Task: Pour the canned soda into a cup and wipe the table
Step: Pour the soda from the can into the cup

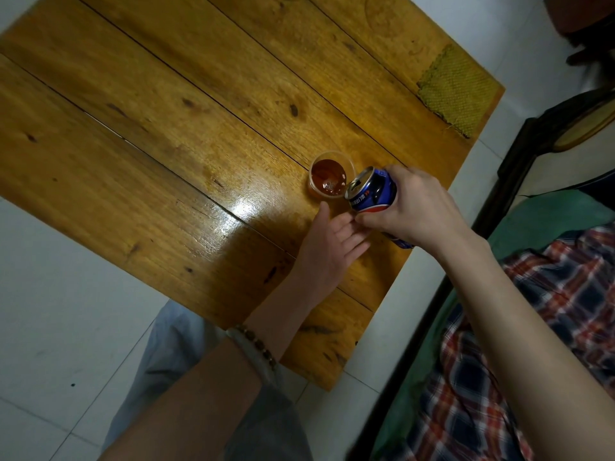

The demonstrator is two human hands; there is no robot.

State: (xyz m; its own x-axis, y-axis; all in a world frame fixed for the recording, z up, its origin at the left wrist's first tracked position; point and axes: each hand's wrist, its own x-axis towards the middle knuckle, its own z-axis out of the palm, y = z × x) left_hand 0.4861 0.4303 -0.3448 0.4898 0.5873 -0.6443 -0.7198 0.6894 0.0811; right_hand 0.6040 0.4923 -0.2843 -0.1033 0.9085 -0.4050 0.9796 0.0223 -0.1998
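Observation:
A clear plastic cup partly filled with brown soda stands on the wooden table. My right hand grips a blue soda can, tilted with its open top at the cup's rim. My left hand rests on the table just below the cup, fingers relaxed and holding nothing; its fingertips lie under the can. A beaded bracelet is on my left wrist. A green woven cloth lies at the table's far right corner.
White tiled floor surrounds the table. To the right is a dark wooden bed frame with green bedding and a plaid cloth. My knee in grey trousers is below the table's near corner.

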